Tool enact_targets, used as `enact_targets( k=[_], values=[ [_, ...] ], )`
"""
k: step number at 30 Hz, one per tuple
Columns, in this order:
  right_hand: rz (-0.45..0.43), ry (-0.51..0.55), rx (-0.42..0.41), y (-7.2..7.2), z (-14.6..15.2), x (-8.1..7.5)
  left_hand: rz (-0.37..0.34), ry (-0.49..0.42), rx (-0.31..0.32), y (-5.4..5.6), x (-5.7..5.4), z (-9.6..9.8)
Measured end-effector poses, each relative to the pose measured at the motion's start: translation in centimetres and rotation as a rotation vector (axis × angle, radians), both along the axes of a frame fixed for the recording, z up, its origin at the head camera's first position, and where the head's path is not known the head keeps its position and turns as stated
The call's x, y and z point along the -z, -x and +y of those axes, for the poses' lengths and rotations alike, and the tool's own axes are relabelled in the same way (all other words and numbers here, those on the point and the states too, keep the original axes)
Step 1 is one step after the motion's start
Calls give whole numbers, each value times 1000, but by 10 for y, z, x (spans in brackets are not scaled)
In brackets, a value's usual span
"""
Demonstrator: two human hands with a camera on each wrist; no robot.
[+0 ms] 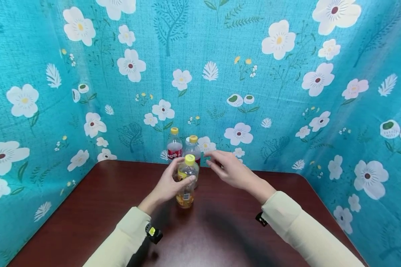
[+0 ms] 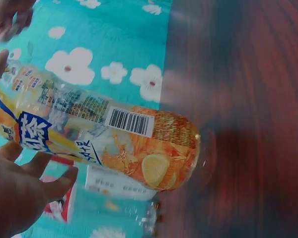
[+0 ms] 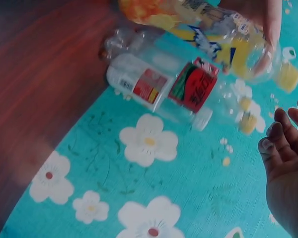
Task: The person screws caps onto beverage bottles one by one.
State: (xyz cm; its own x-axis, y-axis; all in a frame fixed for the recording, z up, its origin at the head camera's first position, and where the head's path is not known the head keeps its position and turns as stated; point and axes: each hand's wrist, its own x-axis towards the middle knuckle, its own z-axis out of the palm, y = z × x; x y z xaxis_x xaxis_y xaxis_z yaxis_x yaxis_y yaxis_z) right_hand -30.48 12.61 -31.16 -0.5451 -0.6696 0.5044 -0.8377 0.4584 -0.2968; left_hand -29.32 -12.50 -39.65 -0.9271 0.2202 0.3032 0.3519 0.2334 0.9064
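My left hand (image 1: 168, 185) grips a clear tea bottle (image 2: 94, 124) with a yellow cap (image 1: 189, 160), an orange-and-white label and a lemon picture. The bottle stands roughly upright over the dark table; whether its base touches the wood I cannot tell. My right hand (image 1: 230, 170) hovers just right of the cap, fingers loosely bent, holding nothing. In the right wrist view that hand (image 3: 288, 168) is apart from the yellow cap (image 3: 288, 77). Behind the tea bottle is a clear bottle (image 1: 192, 148) with a yellow cap, partly hidden by it.
Further back stands a yellow-capped bottle (image 1: 175, 146) with a red label. A white-capped bottle (image 3: 139, 82) is close beside the others. A blue flowered cloth (image 1: 200, 74) hangs behind and around the brown table (image 1: 70, 215).
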Motion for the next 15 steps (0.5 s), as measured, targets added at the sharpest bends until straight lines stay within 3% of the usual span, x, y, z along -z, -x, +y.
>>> enact_targets(
  k=[6,15],
  values=[
    [5,-46,85,3,25,2,-24,-39,-157,16,-6,-27],
    [6,-63,184,12,56,21,-77,-16,-267,37,-3,-52]
  ],
)
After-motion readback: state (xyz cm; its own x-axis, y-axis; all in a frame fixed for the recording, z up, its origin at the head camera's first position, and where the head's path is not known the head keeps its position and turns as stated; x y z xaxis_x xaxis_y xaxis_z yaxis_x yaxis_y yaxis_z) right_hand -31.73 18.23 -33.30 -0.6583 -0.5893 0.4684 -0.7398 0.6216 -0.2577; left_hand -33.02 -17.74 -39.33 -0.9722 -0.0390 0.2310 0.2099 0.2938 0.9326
